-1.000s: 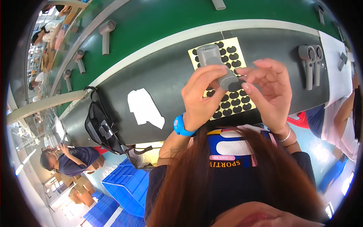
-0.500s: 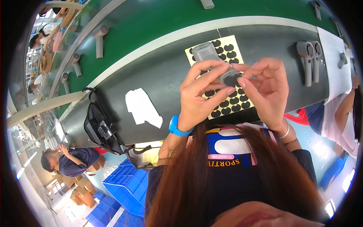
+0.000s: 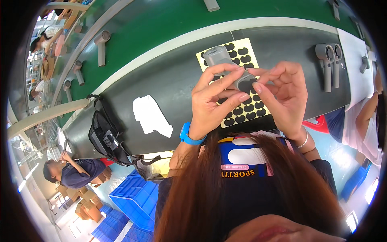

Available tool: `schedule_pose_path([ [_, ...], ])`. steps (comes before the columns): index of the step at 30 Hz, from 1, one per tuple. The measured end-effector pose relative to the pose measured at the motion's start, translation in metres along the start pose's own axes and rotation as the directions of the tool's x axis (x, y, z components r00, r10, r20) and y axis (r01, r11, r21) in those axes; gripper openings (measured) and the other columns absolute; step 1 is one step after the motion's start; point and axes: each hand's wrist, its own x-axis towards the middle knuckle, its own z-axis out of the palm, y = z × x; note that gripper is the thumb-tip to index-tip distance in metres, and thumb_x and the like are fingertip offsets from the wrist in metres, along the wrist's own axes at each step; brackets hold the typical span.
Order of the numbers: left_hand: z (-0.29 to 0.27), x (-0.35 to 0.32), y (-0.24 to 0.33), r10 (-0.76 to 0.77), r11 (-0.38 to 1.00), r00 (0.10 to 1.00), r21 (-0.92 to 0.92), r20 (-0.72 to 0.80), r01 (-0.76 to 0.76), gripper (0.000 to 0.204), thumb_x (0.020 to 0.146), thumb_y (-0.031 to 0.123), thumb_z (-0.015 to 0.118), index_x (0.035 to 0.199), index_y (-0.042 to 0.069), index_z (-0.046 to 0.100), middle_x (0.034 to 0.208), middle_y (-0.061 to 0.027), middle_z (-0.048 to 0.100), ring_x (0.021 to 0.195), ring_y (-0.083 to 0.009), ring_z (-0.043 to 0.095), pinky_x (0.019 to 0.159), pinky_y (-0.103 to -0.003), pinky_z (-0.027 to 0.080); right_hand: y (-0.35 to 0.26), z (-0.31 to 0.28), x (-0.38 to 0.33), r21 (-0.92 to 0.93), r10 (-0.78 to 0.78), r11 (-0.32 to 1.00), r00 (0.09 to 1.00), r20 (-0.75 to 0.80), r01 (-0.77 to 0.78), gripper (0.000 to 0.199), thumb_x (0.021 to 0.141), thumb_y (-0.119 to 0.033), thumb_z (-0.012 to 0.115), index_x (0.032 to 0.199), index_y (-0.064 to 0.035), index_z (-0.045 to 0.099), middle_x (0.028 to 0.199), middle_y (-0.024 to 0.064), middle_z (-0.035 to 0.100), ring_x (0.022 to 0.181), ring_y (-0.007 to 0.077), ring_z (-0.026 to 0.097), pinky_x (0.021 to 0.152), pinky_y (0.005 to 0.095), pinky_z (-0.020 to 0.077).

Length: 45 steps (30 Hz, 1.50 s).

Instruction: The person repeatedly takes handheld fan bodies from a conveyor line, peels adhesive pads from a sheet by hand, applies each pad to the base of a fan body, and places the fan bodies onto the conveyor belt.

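The left hand (image 3: 209, 97) holds one grey fan (image 3: 217, 55) above the desk (image 3: 173, 84), head pointing far left, long axis slanting nearer right. The narrow right hand (image 3: 287, 90) touches one black sticker (image 3: 245, 83); whether gripping, I cannot tell. One sheet (image 3: 237, 44) lies beneath.

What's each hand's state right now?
Left hand: closed on the gray device.
Right hand: partly curled at its black end; grip can't be told.
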Motion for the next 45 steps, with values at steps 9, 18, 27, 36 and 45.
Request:
schedule_pose_path([
  [9, 0.002, 0.002, -0.002, 0.001, 1.0, 1.0, 0.003, -0.03, -0.001, 0.037, 0.081, -0.006, 0.065, 0.118, -0.004, 0.059, 0.124, -0.013, 0.047, 0.09, -0.015, 0.06, 0.082, -0.03, 0.059, -0.002, 0.0, 0.002, -0.024, 0.019, 1.0, 1.0, -0.024, -0.019, 0.032, 0.082, 0.01, 0.06, 0.104, -0.0006, 0.04, 0.088, 0.0095, 0.06, 0.102, 0.0193, 0.062, 0.079, 0.027, 0.0556],
  [18, 0.007, 0.002, -0.005, 0.008, 1.0, 0.996, 0.028, -0.084, -0.005, 0.033, 0.079, -0.007, 0.067, 0.112, -0.003, 0.064, 0.119, -0.0111, 0.052, 0.085, -0.0147, 0.065, 0.07, -0.024, 0.057, -0.002, -0.002, 0.002, -0.087, 0.012, 0.996, 0.999, -0.029, -0.015, 0.032, 0.081, 0.011, 0.059, 0.104, 0.0, 0.04, 0.087, 0.0081, 0.057, 0.1, 0.0184, 0.062, 0.078, 0.0289, 0.0569],
  [27, 0.006, 0.003, 0.004, -0.021, 0.999, 0.992, -0.043, -0.121, 0.015, 0.03, 0.081, -0.007, 0.065, 0.11, -0.003, 0.064, 0.119, -0.011, 0.052, 0.085, -0.0141, 0.065, 0.07, -0.022, 0.056, -0.009, 0.009, 0.007, -0.18, -0.009, 0.984, 0.999, -0.036, 0.002, 0.03, 0.08, 0.01, 0.06, 0.102, -0.0001, 0.043, 0.086, 0.007, 0.056, 0.098, 0.0171, 0.062, 0.076, 0.0296, 0.0583],
  [36, 0.019, 0.002, 0.0, -0.045, 0.998, 0.979, -0.057, -0.201, 0.034, 0.029, 0.081, -0.011, 0.062, 0.109, -0.004, 0.064, 0.118, -0.011, 0.051, 0.088, -0.0146, 0.065, 0.071, -0.022, 0.055, -0.009, 0.002, 0.005, -0.218, 0.08, 0.973, 0.997, 0.008, -0.076, 0.032, 0.084, 0.01, 0.057, 0.106, -0.0025, 0.038, 0.094, 0.0088, 0.056, 0.098, 0.0147, 0.059, 0.076, 0.0242, 0.0522],
  [45, 0.022, 0.002, -0.002, -0.032, 0.999, 0.982, -0.039, -0.188, 0.025, 0.03, 0.08, -0.012, 0.063, 0.109, -0.004, 0.064, 0.117, -0.011, 0.051, 0.081, -0.0106, 0.062, 0.069, -0.021, 0.055, -0.012, 0.002, 0.005, -0.25, 0.088, 0.964, 0.996, -0.026, -0.092, 0.032, 0.085, 0.009, 0.056, 0.109, -0.0025, 0.038, 0.094, 0.0099, 0.057, 0.093, 0.0127, 0.059, 0.075, 0.0238, 0.0514],
])
